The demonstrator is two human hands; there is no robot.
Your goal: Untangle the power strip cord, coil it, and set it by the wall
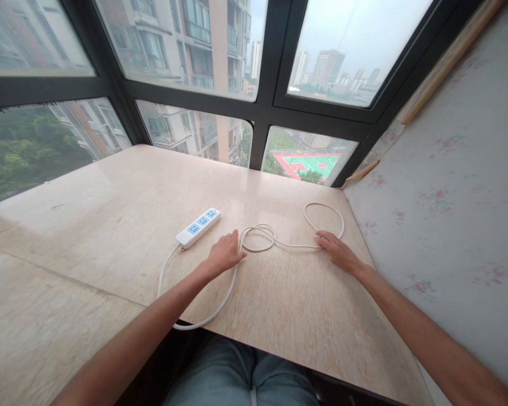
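A white power strip (198, 228) with three blue socket panels lies at a slant on the marble-patterned surface. Its white power cord (220, 307) dips over the front edge, then passes up to my left hand (226, 252). There the thumb and fingers are closed around it, just right of the strip. Beyond that hand the cord forms a small loop and runs right to my right hand (338, 250), whose fingertips pinch it near the wall. A wider loop curves behind the right hand. No plug shows; the cord's end is hidden or cannot be made out.
The beige marble-patterned surface (110, 225) has a seam at left and its front edge above my legs (241, 372). Dark-framed windows (260, 135) border the back. A flower-papered wall (444, 186) closes off the right side.
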